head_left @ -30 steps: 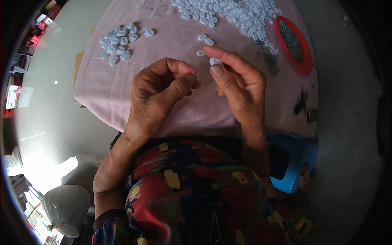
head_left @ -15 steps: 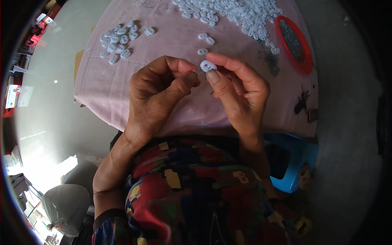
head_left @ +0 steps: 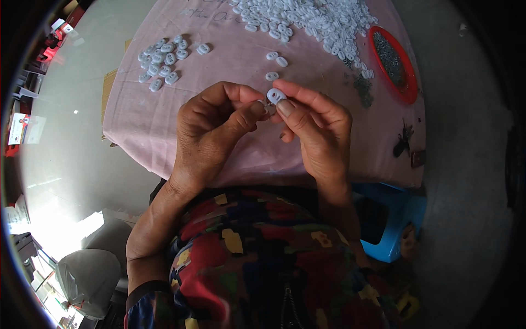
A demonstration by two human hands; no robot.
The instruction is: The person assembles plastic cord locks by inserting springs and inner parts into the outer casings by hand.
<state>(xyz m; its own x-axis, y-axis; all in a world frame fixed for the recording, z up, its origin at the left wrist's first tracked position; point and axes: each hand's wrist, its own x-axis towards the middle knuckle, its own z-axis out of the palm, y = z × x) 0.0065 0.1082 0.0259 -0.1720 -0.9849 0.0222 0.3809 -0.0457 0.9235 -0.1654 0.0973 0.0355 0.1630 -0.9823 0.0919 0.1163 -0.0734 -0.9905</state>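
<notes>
Over the near part of the table, my two hands meet at the fingertips. My right hand (head_left: pixel 320 129) pinches a white oval plastic cord lock (head_left: pixel 275 96) with holes in its face, between thumb and index finger. My left hand (head_left: pixel 211 126) is closed in a pinch on a small whitish piece, mostly covered by the fingertips. A tiny metal spring (head_left: pixel 269 103) shows between this piece and the cord lock. Just beyond my fingers lie three loose cord locks (head_left: pixel 272 76). Farther left sits a small group of cord locks (head_left: pixel 165 57).
A large heap of white cord locks (head_left: pixel 323 22) covers the far side of the pink-covered table (head_left: pixel 148 120). The red tray (head_left: pixel 410 93) at right holds many small metal springs. Dark small tools (head_left: pixel 404 141) lie by the right edge, above a blue stool (head_left: pixel 392 241).
My hands have come closer together, and the cord lock in my right hand has tilted and moved slightly nearer to me. The spring between them shows less of its length.
</notes>
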